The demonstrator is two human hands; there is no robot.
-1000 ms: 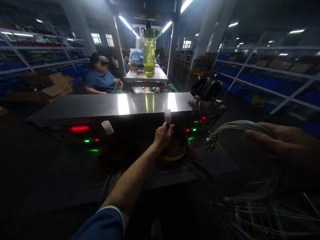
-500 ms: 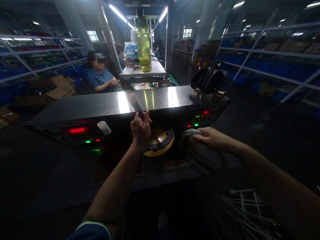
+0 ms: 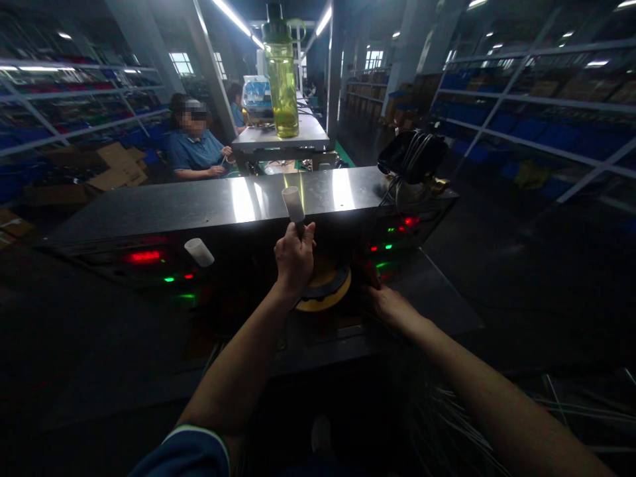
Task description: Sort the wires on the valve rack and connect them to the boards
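Note:
My left hand (image 3: pixel 295 257) is closed round the dark stem of a white-capped handle (image 3: pixel 293 204), upright in front of the metal cabinet (image 3: pixel 199 202). Just below and right of that hand lies a yellow round part with a black ring (image 3: pixel 328 291). My right hand (image 3: pixel 390 306) reaches in low at the cabinet's right side, close to the ring; its fingertips are in shadow, and what they hold cannot be made out. A second white cap (image 3: pixel 199 252) sticks out at the left.
A green bottle (image 3: pixel 284 93) stands on a raised shelf (image 3: pixel 308 129) behind the cabinet. A black case with cables (image 3: pixel 412 158) sits on its right end. Pale wires (image 3: pixel 457 414) hang at lower right. A person in blue (image 3: pixel 196 154) sits at back left.
My left hand and the white-capped handle have moved right. My right hand has moved left and down, toward the ring; the bundle of pale wires it held no longer shows in it.

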